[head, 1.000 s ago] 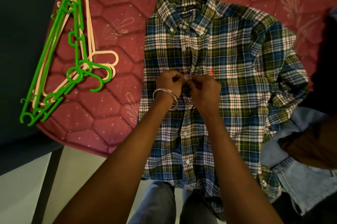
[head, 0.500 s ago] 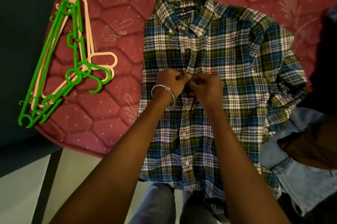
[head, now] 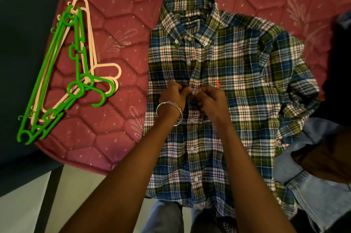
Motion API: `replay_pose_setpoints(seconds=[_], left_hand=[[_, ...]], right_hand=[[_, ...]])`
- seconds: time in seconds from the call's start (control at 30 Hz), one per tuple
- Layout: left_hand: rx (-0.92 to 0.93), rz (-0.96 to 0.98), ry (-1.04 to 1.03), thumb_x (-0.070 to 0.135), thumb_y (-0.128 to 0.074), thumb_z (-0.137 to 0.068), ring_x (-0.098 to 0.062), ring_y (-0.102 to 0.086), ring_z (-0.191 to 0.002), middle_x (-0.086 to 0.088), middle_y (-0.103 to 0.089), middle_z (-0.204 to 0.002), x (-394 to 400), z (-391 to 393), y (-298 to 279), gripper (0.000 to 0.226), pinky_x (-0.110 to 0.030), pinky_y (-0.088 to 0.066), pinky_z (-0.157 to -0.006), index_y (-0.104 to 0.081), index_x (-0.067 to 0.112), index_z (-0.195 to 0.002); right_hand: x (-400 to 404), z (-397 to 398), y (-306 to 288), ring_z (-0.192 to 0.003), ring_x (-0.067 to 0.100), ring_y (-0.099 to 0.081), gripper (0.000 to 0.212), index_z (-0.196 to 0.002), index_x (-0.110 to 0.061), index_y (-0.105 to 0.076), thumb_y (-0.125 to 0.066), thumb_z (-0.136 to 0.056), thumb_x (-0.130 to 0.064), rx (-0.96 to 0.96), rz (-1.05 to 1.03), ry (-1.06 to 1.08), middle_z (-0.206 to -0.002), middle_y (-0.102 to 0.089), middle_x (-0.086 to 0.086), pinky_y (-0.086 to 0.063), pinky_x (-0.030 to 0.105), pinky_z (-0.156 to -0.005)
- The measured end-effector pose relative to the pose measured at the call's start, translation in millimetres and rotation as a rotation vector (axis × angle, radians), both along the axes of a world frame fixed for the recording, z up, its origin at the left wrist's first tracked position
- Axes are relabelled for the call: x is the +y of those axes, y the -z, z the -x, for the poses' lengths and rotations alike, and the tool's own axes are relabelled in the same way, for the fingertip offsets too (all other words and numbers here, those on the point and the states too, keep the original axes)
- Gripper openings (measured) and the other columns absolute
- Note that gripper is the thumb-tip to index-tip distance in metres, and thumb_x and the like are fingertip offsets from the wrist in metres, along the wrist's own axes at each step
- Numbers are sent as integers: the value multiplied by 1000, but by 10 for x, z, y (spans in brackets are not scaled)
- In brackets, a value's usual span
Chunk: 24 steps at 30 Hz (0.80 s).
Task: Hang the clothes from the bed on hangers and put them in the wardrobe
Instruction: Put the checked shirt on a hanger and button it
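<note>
1. The plaid shirt [head: 237, 84] lies front-up on the red quilted bed [head: 133, 5], collar toward 12 o'clock and hem hanging over the bed's near edge at 6 o'clock.
2. The left hand [head: 173, 96] and the right hand [head: 212, 99] meet at the shirt's button placket, about mid-chest, fingers curled and pinching the cloth there; whether a button sits between the fingertips cannot be told.
3. Silver bangles [head: 169, 113] ring the left wrist.
4. A small orange logo [head: 218, 83] shows on the shirt at 1 o'clock from the right hand, just beside it.
5. At 9 o'clock from the shirt, well apart from it, a bundle of green hangers [head: 51, 73] lies tangled with peach hangers [head: 91, 42], hooks pointing toward the shirt.
6. At 4 o'clock, touching the shirt's sleeve, a pale blue denim garment [head: 313, 191] lies with a brown garment [head: 326, 156] on top.
</note>
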<state>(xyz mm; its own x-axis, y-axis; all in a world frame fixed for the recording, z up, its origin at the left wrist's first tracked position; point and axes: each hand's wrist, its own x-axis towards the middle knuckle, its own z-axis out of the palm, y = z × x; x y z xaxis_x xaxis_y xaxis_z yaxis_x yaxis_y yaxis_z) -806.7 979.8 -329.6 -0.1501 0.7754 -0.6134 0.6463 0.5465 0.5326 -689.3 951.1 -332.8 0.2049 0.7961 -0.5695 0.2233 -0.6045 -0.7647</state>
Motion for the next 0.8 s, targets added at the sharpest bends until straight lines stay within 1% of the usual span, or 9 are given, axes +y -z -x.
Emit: replay_pose_setpoints(seconds=[0.13, 0.23, 0.3, 0.37, 0.43, 0.5, 0.6, 0.7, 0.8], left_hand=[[35, -214, 5, 23, -64, -89, -26, -63, -84, -12, -68, -90, 110, 37, -41, 20, -27, -44, -68, -61, 4, -96], [-9, -331, -20, 15, -64, -87, -23, -61, -85, -11, -66, -93, 300, 27, -54, 18, -28, -45, -72, -61, 6, -103], [38, -411, 98, 9, -62, -86, -24, -57, -91, -12, -59, -104, 362, 39, -41, 35, -37, -48, -79, -57, 13, -120], [239, -452, 283, 4, -59, -84, -29, -47, -111, -12, -44, -129, 437, 84, -24, 61, -41, -44, -89, -43, 25, -139], [434, -473, 409, 1, -56, -83, -33, -31, -129, -2, -23, -151, 623, 142, -30, 80, -48, -38, -95, -25, 40, -145], [493, -483, 510, -1, -53, -85, -35, -18, -139, 9, -10, -157, 897, 177, -59, 84, -58, -27, -101, -17, 49, -142], [578, -481, 696, 7, -52, -90, -31, -16, -142, 10, -24, -153, 1255, 250, -126, 68, -66, -10, -107, -24, 44, -139], [668, -496, 780, 6, -45, -93, -29, -35, -132, 3, -55, -132, 1411, 413, -182, 56, -66, -10, -107, -27, 36, -137], [552, -426, 747, 7, -49, -91, -30, -59, -106, -5, -69, -102, 1410, 478, -215, 77, -63, -14, -107, -7, 44, -143]], right_hand=[[195, -94, -92, -82, 25, -64, 20, -97, -4, -69, -53, -96, -17, -298, -72, -1, -87, -70, 10, -51, 36, -73], [401, -104, -152, -77, 17, -59, 20, -102, -5, -66, -58, -95, -22, -319, -127, 80, -82, -65, 5, -47, 29, -68], [466, -51, -142, -84, 19, -59, 27, -109, -8, -62, -65, -90, -26, -311, -148, -12, -89, -62, 2, -45, 28, -70], [479, -8, -68, -106, 26, -53, 52, -127, -13, -53, -71, -84, -35, -383, -155, -229, -114, -57, 7, -45, 34, -83], [495, 10, -4, -122, 33, -41, 72, -140, -16, -41, -68, -82, -49, -518, -79, -427, -135, -44, 12, -40, 46, -97], [531, -7, 19, -128, 37, -32, 77, -141, -15, -39, -57, -83, -63, -627, 53, -501, -142, -34, 14, -38, 55, -100], [571, -54, -23, -126, 36, -30, 69, -128, -17, -52, -39, -85, -69, -670, 127, -493, -137, -35, 12, -35, 61, -98], [581, -124, -28, -125, 32, -30, 53, -128, -24, -55, -33, -94, -58, -650, 131, -448, -134, -37, 10, -31, 62, -100], [614, -213, 93, -122, 34, -33, 46, -128, -23, -58, -35, -98, -49, -594, 90, -379, -129, -45, 12, -31, 58, -101]])
